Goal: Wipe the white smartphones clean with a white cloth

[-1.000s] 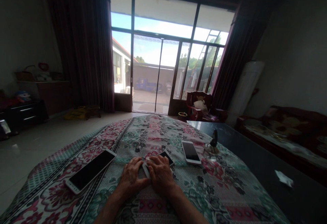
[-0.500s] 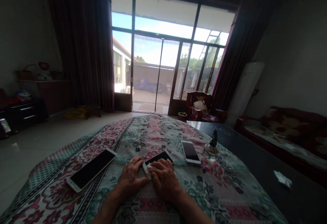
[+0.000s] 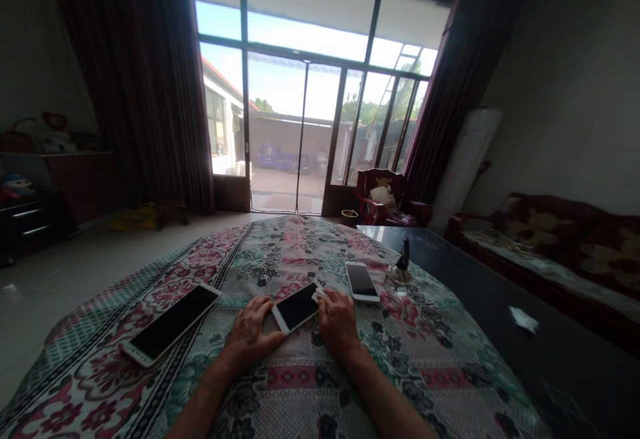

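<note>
A white phone with a dark screen (image 3: 297, 307) lies tilted on the flowered cloth, between my hands. My left hand (image 3: 253, 332) rests at its left end, fingertips and thumb gripping the edge. My right hand (image 3: 339, 319) is at the right end, its fingers closed on a small white tissue (image 3: 317, 293) pressed against the phone's corner. A larger white phone (image 3: 173, 324) lies to the left, screen up. Beyond my right hand is another white phone (image 3: 363, 282), also face up.
A dark small figure on a stand (image 3: 403, 259) stands on the flowered cloth (image 3: 295, 379) at the right. Beside it, a dark glossy table (image 3: 480, 299) holds a crumpled white tissue (image 3: 524, 319). A red armchair (image 3: 367, 189) stands near the glass doors.
My right hand has moved right across the phone with the tissue, uncovering more of the screen. My left hand stays at the left end. The view has shifted slightly.
</note>
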Tool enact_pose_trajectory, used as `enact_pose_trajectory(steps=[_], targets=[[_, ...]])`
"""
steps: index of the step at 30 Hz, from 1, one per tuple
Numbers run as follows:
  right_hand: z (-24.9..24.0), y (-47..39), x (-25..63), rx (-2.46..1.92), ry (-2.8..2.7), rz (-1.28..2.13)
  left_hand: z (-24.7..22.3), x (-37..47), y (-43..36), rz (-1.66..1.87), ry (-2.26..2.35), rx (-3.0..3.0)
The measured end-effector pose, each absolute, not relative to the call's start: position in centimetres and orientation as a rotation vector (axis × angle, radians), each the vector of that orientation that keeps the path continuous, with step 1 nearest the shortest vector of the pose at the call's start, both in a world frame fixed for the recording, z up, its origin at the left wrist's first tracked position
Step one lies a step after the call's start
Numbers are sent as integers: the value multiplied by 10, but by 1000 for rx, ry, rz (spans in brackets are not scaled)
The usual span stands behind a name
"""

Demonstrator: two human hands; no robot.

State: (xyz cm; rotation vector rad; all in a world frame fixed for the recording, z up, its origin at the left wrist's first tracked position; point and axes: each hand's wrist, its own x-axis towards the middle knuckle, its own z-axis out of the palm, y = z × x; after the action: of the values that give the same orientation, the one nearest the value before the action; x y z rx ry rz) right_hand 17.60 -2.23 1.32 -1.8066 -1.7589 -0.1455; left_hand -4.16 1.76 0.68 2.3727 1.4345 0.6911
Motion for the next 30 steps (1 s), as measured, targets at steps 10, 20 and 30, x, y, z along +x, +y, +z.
enact_pose_trajectory(steps=[10,20,30], targets=[[12,-25,174,-1764,-1746,-100,-9,-41,20,698,1448,2455],[19,-38,157,-1524,-2003,-21,-15,-38,27,741,1478,2493],[13,-16,180,-1766,-1699,-53,-9,-36,29,772,1398,2501]])
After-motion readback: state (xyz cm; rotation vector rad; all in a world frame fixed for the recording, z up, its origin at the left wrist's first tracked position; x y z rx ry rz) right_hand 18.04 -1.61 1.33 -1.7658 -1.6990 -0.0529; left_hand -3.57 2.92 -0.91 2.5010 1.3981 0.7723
